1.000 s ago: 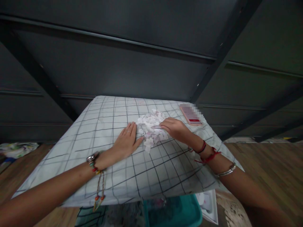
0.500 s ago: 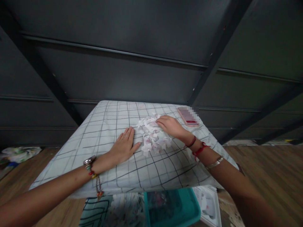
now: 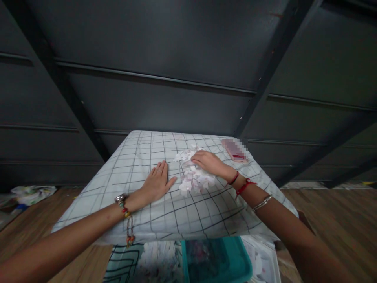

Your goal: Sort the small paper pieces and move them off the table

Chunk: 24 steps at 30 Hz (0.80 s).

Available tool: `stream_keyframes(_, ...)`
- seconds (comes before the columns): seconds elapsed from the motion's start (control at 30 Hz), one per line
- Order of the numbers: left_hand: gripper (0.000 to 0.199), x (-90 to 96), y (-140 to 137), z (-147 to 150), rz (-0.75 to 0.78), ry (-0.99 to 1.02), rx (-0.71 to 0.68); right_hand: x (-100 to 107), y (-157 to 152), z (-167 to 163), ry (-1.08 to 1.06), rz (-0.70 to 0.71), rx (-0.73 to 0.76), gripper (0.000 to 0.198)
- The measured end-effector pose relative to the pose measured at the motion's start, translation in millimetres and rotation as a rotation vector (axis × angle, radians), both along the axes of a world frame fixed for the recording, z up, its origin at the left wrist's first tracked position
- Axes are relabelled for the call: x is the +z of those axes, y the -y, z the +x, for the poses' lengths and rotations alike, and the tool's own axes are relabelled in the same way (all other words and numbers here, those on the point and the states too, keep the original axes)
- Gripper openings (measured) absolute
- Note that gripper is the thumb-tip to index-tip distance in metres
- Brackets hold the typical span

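A loose heap of small white paper pieces lies near the middle of the checked tablecloth. My right hand reaches into the upper part of the heap from the right, its fingers closed and pointing down among the pieces. What lies between those fingertips is too small to make out. Flat on the cloth to the left of the heap, my left hand rests with its fingers stretched out and the thumb apart, holding nothing.
At the table's back right lies a pink-edged phone. Below the front edge stand a teal bin and a white box, beside a pile of white pieces. A dark panelled wall rises behind the table.
My right hand has shifted slightly leftward over the heap, its fingertips still among the pieces. My left hand stays flat on the cloth. The whole view has moved slightly.
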<state>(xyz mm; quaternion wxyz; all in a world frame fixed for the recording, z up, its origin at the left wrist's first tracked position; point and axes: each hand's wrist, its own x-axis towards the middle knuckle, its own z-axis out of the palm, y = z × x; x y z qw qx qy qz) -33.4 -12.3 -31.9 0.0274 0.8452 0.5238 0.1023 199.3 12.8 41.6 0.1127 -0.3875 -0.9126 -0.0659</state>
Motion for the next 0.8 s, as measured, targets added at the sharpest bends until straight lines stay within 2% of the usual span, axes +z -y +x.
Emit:
stream_keyframes(0.1,0.078,-0.4,-1,1,0.013,-0.002,0.012,0,-24,-28,0.016,0.035,-0.111,0.027)
stream_keyframes(0.2,0.077,-1.6,-2,0,0.03,0.0,0.033,-7,-44,-56,0.038,0.017,-0.1,0.024)
stream_keyframes(0.27,0.077,-1.8,-2,-1,0.032,-0.005,0.036,-11,-47,-60,0.048,0.001,-0.072,0.023)
stream_keyframes(0.37,0.077,-0.7,-2,-1,0.027,-0.002,0.028,-12,-33,-43,0.079,-0.023,-0.027,0.021)
stream_keyframes(0.53,0.077,4.0,6,0,-0.006,0.01,0.012,-4,8,5,0.108,-0.048,0.014,0.023)
stream_keyframes(0.6,0.078,7.3,12,2,-0.022,0.003,-0.015,-2,22,20,0.072,-0.023,-0.014,0.024)
stream_keyframes(0.7,0.08,13.5,23,6,-0.033,-0.014,-0.072,-3,39,34,0.018,0.011,-0.135,0.027)
stream_keyframes(0.8,0.082,17.7,33,9,-0.031,-0.031,-0.111,-8,54,40,0.047,-0.043,-0.147,0.028)
